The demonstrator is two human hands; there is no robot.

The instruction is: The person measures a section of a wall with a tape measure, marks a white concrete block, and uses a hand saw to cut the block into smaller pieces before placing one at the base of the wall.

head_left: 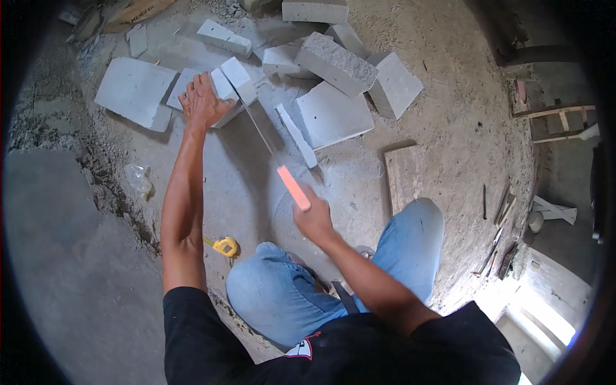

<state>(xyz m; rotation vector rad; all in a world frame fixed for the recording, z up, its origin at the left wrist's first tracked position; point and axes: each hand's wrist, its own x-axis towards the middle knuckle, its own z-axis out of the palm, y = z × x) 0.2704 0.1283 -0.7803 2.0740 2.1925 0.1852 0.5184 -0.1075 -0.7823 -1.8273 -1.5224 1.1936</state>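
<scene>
A pale grey-white lightweight concrete block [239, 76] lies on the dusty floor ahead of me, with a narrow slot cut down into its top. My left hand [203, 102] presses down on it left of the slot, fingers bent over the block and thumb stretched toward the cut. A handsaw [294, 187] with an orange handle runs diagonally from the slot toward me, its thin blade standing in the cut. Around the handle's near end, my right hand [313, 217] is closed, slightly blurred.
Several similar blocks [336, 63] are piled to the right of the cut, and a large block [136, 93] lies at its left. A thin offcut [296, 136] is nearer. By my left knee sits a yellow tape measure [226, 246]. A flat board [405, 176] lies right.
</scene>
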